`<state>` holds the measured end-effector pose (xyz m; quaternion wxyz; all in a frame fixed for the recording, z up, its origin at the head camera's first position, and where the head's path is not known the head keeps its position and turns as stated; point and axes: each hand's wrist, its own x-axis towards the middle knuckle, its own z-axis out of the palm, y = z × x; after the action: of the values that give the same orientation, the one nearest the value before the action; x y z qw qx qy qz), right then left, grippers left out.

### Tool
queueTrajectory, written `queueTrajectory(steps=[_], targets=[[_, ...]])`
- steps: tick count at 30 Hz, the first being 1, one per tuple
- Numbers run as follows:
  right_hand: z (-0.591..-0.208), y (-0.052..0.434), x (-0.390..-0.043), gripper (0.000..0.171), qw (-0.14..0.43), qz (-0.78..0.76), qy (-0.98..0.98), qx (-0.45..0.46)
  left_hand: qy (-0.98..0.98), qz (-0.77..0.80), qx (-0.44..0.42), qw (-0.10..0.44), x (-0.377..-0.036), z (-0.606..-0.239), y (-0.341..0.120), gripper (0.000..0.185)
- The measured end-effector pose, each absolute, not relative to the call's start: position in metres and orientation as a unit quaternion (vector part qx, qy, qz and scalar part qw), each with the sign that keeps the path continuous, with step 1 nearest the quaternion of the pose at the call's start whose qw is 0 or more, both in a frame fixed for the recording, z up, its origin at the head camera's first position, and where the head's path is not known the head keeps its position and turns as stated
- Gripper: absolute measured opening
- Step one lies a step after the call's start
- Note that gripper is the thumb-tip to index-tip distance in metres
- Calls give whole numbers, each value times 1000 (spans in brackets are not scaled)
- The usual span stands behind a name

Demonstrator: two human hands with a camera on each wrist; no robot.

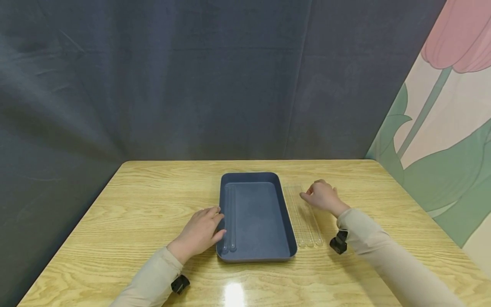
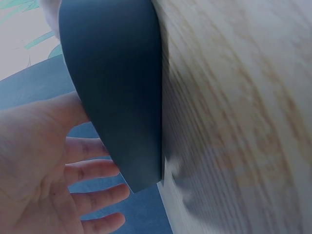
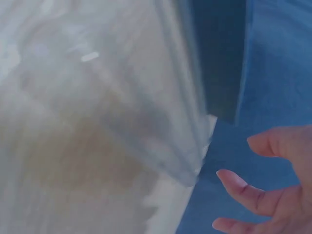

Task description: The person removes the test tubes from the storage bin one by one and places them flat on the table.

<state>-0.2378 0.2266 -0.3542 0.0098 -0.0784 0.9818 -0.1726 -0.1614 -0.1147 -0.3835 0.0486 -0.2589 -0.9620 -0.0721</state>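
White glare spots the glossy table (image 1: 153, 187).

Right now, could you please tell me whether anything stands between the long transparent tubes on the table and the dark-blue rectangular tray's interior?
Only the tray's right wall stands between the tubes and its interior; nothing else visible blocks them.

Behind the bench (image 1: 153, 183), whose yellow wood-grain top has rounded far corners, hangs a dark blue-grey cloth (image 1: 230, 85), also along its left side. Right of the bench, a backdrop (image 1: 449, 115) shows a pink tulip (image 1: 456, 38) and green leaves (image 1: 452, 187). White glare (image 1: 234, 294) marks the bench's near part.
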Motion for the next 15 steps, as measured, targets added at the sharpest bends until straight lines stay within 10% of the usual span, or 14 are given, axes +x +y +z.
queueTrajectory(steps=[15], targets=[[-332, 179, -237, 27, -33, -196, 970, -143, -961, -72, -261, 53, -160, -382, -114, 44]])
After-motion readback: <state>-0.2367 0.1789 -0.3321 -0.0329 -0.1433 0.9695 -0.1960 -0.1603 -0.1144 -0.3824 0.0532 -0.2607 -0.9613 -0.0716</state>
